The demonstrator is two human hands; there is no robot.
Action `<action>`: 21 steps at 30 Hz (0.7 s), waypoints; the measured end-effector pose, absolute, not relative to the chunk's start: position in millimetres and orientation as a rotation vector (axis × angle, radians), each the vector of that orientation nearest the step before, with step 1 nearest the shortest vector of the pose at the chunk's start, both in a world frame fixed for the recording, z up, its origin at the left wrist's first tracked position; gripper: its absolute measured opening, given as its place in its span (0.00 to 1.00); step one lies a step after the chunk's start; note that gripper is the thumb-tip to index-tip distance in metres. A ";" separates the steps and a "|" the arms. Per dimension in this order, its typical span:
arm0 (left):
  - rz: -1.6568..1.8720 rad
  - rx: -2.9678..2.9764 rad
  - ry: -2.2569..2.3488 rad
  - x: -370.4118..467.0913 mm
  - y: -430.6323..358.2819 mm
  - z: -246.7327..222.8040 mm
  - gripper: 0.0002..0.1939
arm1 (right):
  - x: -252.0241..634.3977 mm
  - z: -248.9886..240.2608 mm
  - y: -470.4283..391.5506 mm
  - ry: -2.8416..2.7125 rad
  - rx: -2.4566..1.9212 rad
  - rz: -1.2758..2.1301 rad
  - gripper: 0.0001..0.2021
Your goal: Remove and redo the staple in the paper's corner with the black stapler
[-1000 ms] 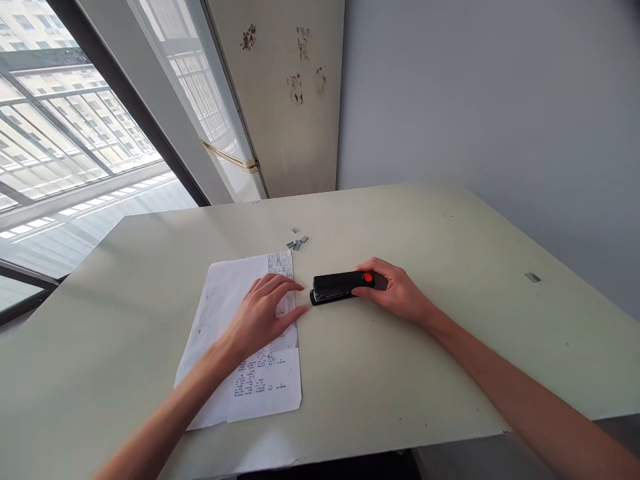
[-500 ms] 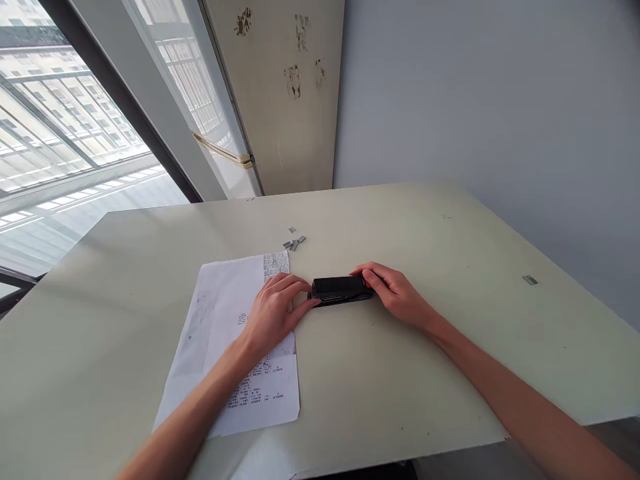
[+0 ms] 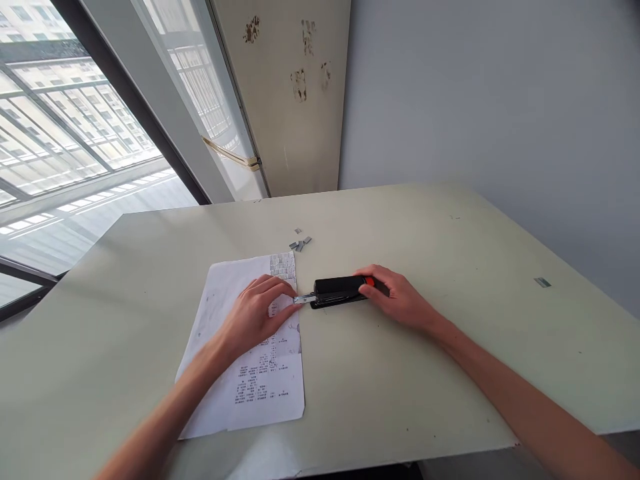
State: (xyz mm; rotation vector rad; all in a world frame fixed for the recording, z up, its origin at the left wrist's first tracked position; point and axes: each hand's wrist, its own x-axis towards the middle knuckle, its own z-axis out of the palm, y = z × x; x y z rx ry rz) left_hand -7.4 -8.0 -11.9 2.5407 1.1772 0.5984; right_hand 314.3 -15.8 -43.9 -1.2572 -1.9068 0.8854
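Observation:
A black stapler (image 3: 336, 289) with a red part at its right end lies on the table. From its left end a metal staple tray (image 3: 304, 299) sticks out. My left hand (image 3: 263, 305) is closed, pinching the tray's outer tip between thumb and fingers above the printed paper. My right hand (image 3: 395, 293) is wrapped round the stapler's right end, by the red part. Under my left hand and forearm lie the white paper sheets (image 3: 240, 417), with printed text partly covered.
Several small strips of staples (image 3: 300, 245) lie beyond the paper's top edge. Another strip (image 3: 542, 283) is at the far right of the pale table (image 3: 400, 387). A fridge-like white door and a wall stand behind, with a window at left.
My left hand has moved left, away from the stapler body, and the metal tray now shows pulled out of its left end. My right hand stays on the stapler.

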 end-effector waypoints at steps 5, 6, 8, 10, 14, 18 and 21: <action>0.597 2.409 1.368 -8.6 22.1 -2.9 0.18 | 318.2 -44.5 -11.4 -1.957 -1.208 0.872 0.13; 0.641 2.399 1.456 -5.7 34.8 -3.2 0.18 | 319.4 -44.8 -10.1 -1.955 -1.203 0.879 0.12; 0.606 2.401 1.577 1.9 65.2 -6.3 0.18 | 321.9 -45.2 -8.0 -1.948 -1.192 0.885 0.13; 0.579 2.403 1.625 9.5 97.7 -11.2 0.16 | 324.3 -45.3 -7.1 -1.937 -1.181 0.885 0.13; 0.442 2.438 1.625 16.1 151.7 -18.7 0.17 | 327.9 -45.6 -7.0 -1.920 -1.176 0.885 0.13; 0.331 2.483 1.556 15.6 176.9 -18.1 0.14 | 329.2 -46.5 -6.1 -1.911 -1.153 0.892 0.13; 0.326 2.482 1.529 16.6 178.7 -16.4 0.13 | 329.2 -46.6 -5.5 -1.908 -1.143 0.892 0.13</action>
